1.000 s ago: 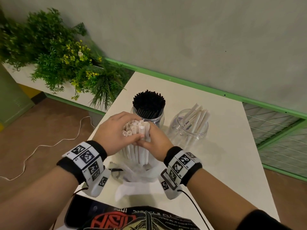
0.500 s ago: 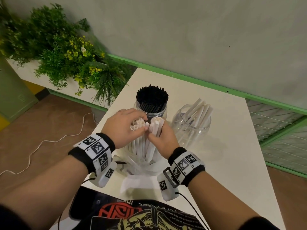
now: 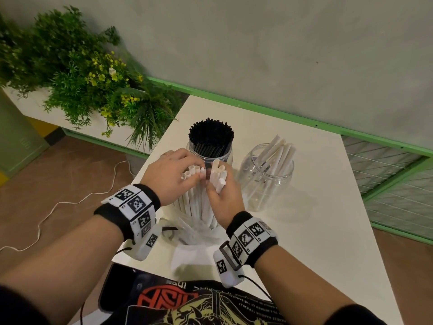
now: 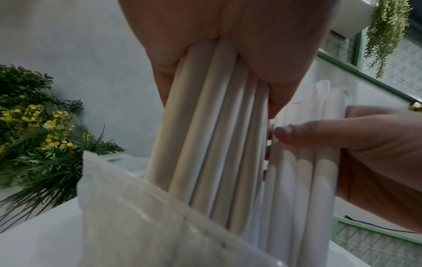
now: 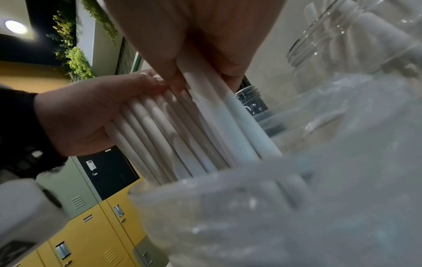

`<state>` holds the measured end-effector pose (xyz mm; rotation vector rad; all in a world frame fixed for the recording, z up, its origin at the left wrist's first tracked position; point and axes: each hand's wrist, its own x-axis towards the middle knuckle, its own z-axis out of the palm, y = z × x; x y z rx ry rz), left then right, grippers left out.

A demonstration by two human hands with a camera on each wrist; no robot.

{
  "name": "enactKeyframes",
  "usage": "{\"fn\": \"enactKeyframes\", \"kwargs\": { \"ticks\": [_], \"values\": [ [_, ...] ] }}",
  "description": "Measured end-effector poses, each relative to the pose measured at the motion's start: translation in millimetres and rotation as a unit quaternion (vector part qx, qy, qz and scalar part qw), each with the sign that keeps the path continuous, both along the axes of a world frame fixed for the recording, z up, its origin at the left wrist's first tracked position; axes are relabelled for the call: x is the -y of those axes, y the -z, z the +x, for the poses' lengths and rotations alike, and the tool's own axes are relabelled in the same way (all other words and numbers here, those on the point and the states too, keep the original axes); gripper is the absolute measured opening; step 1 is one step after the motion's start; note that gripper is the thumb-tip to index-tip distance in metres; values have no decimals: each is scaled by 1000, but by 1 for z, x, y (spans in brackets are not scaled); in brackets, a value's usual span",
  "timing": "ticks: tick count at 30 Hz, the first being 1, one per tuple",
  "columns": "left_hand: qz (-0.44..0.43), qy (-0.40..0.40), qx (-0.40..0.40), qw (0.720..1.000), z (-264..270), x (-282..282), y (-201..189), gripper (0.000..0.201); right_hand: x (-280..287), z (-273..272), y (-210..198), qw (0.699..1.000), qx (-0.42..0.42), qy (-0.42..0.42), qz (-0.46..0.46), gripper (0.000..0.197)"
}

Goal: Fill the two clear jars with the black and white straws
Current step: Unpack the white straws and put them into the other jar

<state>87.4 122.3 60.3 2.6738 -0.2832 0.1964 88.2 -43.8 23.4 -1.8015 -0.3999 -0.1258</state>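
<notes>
Both hands hold an upright bundle of white straws that stands in a crumpled clear plastic bag on the white table. My left hand grips the left part of the bundle. My right hand pinches a smaller bunch of white straws, split off to the right. Behind them stands a clear jar packed with black straws. To its right, a second clear jar holds several white straws leaning right.
A planter of green plants with yellow flowers stands left of the table. A white cable lies on the brown floor. A green rail runs along the wall behind the table. A white paper lies at the near edge.
The bundle, held whole by both hands a second ago, has been parted. My right hand has drawn a small bunch of white straws away to the right.
</notes>
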Motion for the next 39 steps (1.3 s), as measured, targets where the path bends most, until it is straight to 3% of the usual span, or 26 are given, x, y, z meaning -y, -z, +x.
{"fn": "enactKeyframes", "kwargs": {
  "ticks": [4,6,8,11,13,16,20,24,29,35,39],
  "values": [
    [3,-1,1,1000,0,0,0,41,9,-3,-5,999,32,4,0,75],
    [1,-4,1,1000,1,0,0,43,11,-4,-5,996,78,-12,-34,84],
    [1,-6,2,1000,1,0,1,44,11,-4,-2,994,94,-15,-53,70],
    [3,-9,-1,1000,1,0,1,42,10,-3,-5,998,61,2,-17,46],
    [3,-12,1,1000,1,1,1,40,8,-3,-11,998,54,15,11,40],
    [-1,-13,2,1000,0,1,1,42,5,-2,-15,998,61,32,13,48],
    [7,-10,-1,1000,1,0,1,43,4,-1,-10,997,67,-19,-35,54],
    [12,-12,-3,1000,3,0,2,43,0,3,-10,997,57,-34,-40,41],
    [2,-15,-2,1000,4,-1,1,40,2,10,-11,999,34,2,-41,33],
    [4,-10,-7,1000,6,1,0,43,6,6,-16,995,69,35,-67,41],
    [7,-2,-5,1000,7,0,0,39,13,12,-32,997,33,69,-8,39]
  ]
}}
